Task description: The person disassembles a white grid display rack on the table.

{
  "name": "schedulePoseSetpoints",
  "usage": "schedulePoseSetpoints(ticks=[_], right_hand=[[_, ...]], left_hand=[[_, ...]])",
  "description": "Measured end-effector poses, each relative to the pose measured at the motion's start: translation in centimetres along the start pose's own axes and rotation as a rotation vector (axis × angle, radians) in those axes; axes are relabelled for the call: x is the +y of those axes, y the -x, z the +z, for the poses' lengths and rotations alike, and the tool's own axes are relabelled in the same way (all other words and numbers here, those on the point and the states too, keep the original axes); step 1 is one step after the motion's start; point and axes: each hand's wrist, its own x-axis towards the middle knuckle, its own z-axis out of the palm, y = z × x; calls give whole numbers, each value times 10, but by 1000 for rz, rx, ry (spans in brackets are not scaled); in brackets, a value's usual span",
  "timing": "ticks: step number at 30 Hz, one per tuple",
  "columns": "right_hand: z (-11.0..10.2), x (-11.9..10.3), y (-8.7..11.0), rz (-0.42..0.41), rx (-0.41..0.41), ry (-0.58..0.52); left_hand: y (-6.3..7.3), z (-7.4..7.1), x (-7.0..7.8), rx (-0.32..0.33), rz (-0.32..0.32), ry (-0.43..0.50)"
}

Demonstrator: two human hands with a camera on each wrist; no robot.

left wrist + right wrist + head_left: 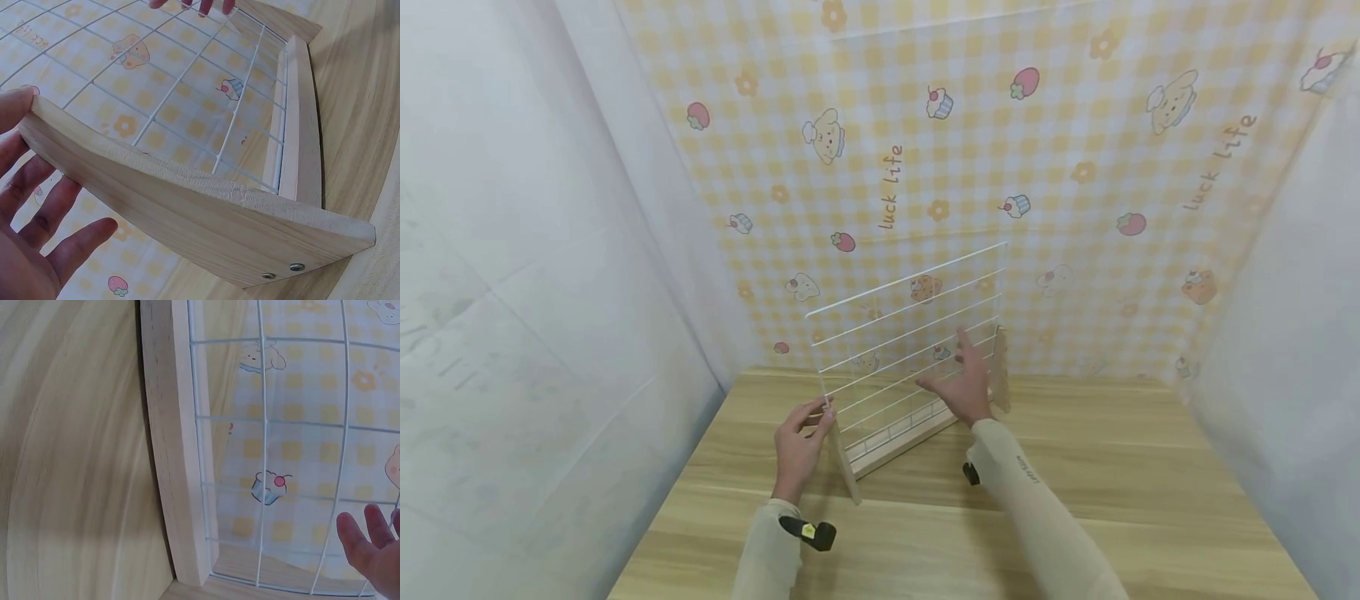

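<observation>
A white wire grid rack (906, 280) stands upright on a wooden frame, angled across the table. Its left wooden side piece (187, 194) has two screws near the lower end. My left hand (799, 450) pinches the upper tip of that piece, thumb on one edge and some fingers against the other. My right hand (966, 387) is in front of the grid toward its right side, fingers spread and holding nothing. The wooden crossbar (175, 450) runs along the grid's bottom. The right wooden side piece (1000, 367) is just beyond my right hand.
The rack stands on a wood-grain table (1112, 467). Behind it hangs a yellow checked cloth (1067, 133) printed with cupcakes and strawberries. White sheets (512, 292) enclose both sides. Dark wrist devices (816, 535) sit on the sleeves.
</observation>
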Motion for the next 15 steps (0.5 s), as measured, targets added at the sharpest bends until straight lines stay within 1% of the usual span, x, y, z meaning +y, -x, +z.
schedulePoseSetpoints(ticks=[4,10,15], right_hand=[[9,2,0,-3,4,9],[19,5,-1,-21,53,84],[24,6,-1,-38,95,89]], left_hand=[[-1,0,-1,0,2,1],[-2,0,-3,-5,-1,15],[-1,1,-3,1,-11,11]])
